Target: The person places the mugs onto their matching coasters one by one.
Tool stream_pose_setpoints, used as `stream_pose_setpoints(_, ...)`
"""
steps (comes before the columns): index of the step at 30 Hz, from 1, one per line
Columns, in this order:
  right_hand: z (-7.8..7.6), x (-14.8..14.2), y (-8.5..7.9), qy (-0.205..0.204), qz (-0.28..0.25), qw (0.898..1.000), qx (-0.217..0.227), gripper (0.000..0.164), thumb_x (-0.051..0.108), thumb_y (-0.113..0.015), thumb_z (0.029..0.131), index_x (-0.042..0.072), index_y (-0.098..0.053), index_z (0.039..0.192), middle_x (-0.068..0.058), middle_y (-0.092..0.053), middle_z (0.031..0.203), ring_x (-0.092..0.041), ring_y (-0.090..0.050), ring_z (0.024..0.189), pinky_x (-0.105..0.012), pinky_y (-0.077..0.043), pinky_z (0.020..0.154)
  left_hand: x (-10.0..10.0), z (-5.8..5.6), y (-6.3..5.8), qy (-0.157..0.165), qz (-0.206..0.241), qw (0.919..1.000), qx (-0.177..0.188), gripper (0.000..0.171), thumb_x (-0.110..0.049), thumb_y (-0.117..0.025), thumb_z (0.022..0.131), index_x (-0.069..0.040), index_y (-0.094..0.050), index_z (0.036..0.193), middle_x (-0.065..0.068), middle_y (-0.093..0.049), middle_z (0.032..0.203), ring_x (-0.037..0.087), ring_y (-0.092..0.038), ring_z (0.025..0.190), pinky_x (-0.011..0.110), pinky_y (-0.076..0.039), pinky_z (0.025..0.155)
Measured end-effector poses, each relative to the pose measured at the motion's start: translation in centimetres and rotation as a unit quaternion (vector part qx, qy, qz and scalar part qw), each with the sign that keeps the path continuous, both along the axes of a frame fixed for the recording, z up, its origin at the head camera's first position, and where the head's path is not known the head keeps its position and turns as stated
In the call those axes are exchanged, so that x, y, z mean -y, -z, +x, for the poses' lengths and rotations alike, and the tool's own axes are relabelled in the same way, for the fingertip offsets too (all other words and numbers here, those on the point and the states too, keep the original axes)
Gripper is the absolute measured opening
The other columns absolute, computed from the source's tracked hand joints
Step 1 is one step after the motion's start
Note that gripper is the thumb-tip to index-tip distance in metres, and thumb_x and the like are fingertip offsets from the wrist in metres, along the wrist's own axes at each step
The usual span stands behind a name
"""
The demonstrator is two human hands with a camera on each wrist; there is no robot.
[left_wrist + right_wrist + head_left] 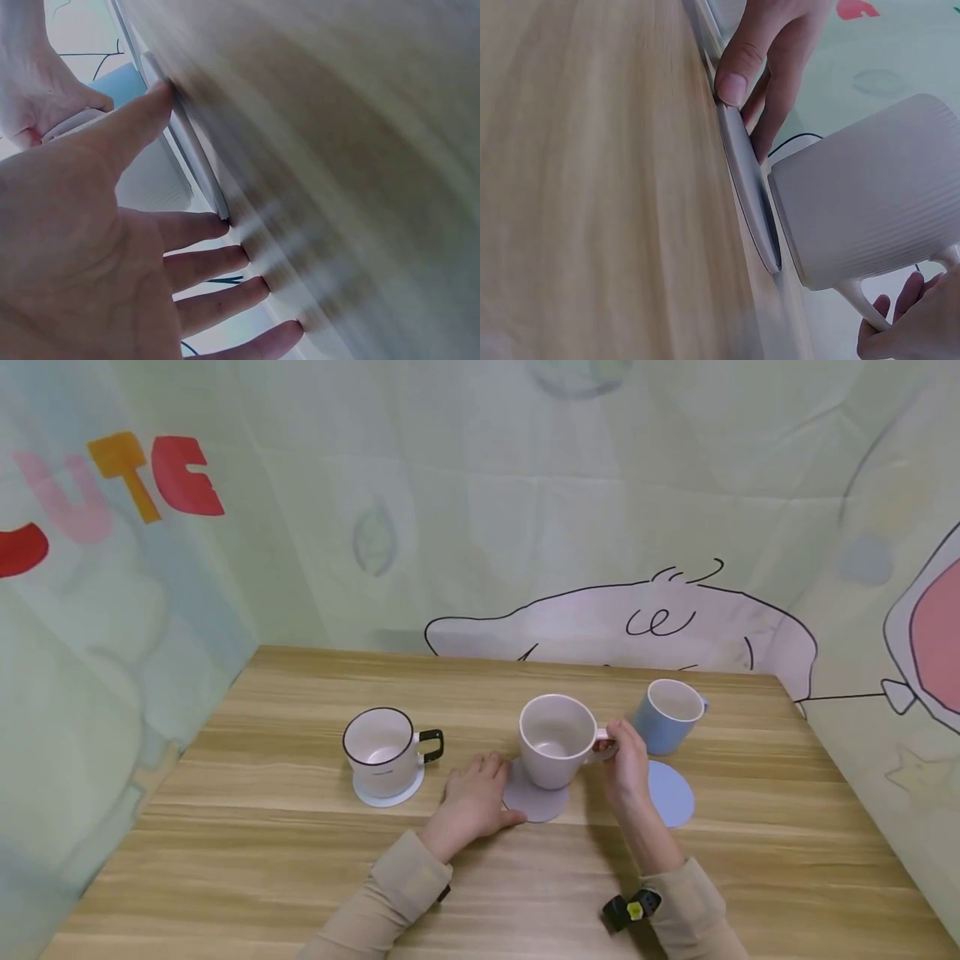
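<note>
My right hand [627, 764] grips the handle of a light pinkish-grey mug [553, 735], whose side shows fine ribs [877, 187] in the right wrist view. The mug hangs upright just over a round grey-mauve coaster [534, 802], with a narrow gap between its base and the coaster in the right wrist view. On the table, my left hand [476, 797] lies at the coaster's left side, fingers spread and mostly straight. Its thumb [142, 116] and index fingertip touch the coaster's edge [196, 154]; the other fingertips rest on the tabletop.
To the left, a white mug [381, 756] with a black rim and handle stands on a pale coaster [390, 800]. At the right, a blue mug [663, 722] stands on the wood table [247, 868] behind a blue coaster [672, 795]. A printed cloth [480, 527] hangs behind the table.
</note>
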State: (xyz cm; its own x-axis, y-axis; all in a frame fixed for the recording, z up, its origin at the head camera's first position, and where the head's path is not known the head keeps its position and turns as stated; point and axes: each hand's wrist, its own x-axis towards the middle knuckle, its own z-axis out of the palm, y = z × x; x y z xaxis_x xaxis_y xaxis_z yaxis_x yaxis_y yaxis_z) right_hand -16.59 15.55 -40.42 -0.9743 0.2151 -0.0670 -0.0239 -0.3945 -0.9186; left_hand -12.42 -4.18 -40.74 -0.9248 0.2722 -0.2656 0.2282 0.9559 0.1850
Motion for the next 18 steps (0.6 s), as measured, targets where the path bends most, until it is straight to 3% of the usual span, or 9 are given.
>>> stream_pose_setpoints(9, 1.0, 0.3, -0.1, -0.029, -0.005, 1.0, -0.004, 0.04, -0.002, -0.031, 0.096, 0.014, -0.045, 0.061, 0.005, -0.044, 0.06, -0.007, -0.046, 0.062, -0.019, -0.039, 0.064, 0.0, 0.1, -0.4, -0.005, 0.01, 0.9999, 0.002, 0.084, -0.055, -0.066, 0.083, -0.008, -0.039, 0.147, 0.012, -0.032, 0.156, 0.034, -0.03, 0.144, 0.059, -0.033, 0.109)
stream_pose_setpoints(18, 1.6, 0.6, 0.1, -0.044, -0.006, 0.999, -0.003, 0.039, -0.001, -0.03, 0.096, 0.014, -0.044, 0.062, 0.006, -0.045, 0.06, -0.007, -0.046, 0.062, -0.019, -0.04, 0.066, 0.0, -0.1, 0.0, -0.013, 0.02, 0.9997, 0.002, 0.085, -0.055, -0.068, 0.082, -0.008, -0.039, 0.146, 0.012, -0.032, 0.156, 0.034, -0.03, 0.144, 0.06, -0.033, 0.11)
